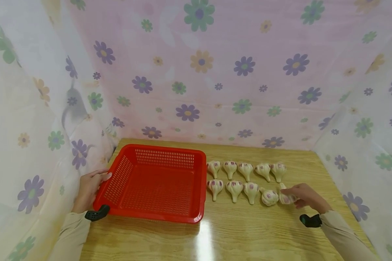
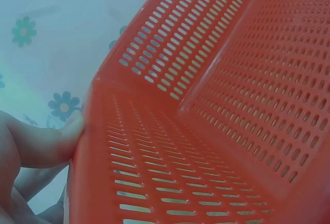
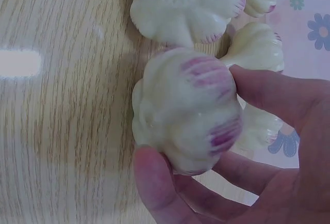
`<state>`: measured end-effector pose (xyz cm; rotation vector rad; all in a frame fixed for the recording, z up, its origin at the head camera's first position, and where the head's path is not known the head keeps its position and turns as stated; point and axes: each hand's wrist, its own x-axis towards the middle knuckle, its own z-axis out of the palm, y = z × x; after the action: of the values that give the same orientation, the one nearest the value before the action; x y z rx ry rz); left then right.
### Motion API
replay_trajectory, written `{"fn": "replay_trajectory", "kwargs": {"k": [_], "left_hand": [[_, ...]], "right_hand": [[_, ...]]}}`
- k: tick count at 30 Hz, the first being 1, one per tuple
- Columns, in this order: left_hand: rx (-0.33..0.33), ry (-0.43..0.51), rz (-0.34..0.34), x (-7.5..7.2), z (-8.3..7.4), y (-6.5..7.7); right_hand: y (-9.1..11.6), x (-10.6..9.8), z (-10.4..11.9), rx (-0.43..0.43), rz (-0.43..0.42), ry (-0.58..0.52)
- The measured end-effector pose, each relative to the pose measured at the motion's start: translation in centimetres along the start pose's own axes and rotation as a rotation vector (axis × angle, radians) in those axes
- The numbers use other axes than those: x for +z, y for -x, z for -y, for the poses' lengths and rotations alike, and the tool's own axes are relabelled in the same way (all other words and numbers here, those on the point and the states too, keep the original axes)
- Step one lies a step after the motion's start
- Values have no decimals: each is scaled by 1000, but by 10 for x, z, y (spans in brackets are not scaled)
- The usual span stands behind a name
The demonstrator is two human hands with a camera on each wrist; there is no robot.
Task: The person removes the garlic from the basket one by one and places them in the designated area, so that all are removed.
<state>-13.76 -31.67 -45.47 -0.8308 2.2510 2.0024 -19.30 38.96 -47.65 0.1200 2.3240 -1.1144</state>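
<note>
An empty red plastic basket with slotted walls stands on the left of the table. My left hand holds its left rim; in the left wrist view the thumb lies on the rim and the other fingers go behind the outer wall. At the right end of the front row, my right hand grips a garlic bulb between thumb and fingers. That bulb is white with purple patches and lies tipped. Beside it, another garlic bulb also lies turned, its stem toward the upper left.
Several more garlic bulbs lie in two rows right of the basket, most with stems toward me. The wooden table is bounded by flowered cloth at the back and both sides.
</note>
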Motion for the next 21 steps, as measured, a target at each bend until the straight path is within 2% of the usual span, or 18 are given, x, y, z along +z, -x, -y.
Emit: {"fn": "replay_trajectory", "kwargs": {"k": [4,12,21], "left_hand": [[1,-10,-13,1,0,-1],[-6,0,-8,2,2,-1],[13,0,-23,0,1,0]], "right_hand": [[-4,2,1,-1,-52,44],[-9,5,-3,57,-146,133],[-8,6,-2,57,-205,144]]}}
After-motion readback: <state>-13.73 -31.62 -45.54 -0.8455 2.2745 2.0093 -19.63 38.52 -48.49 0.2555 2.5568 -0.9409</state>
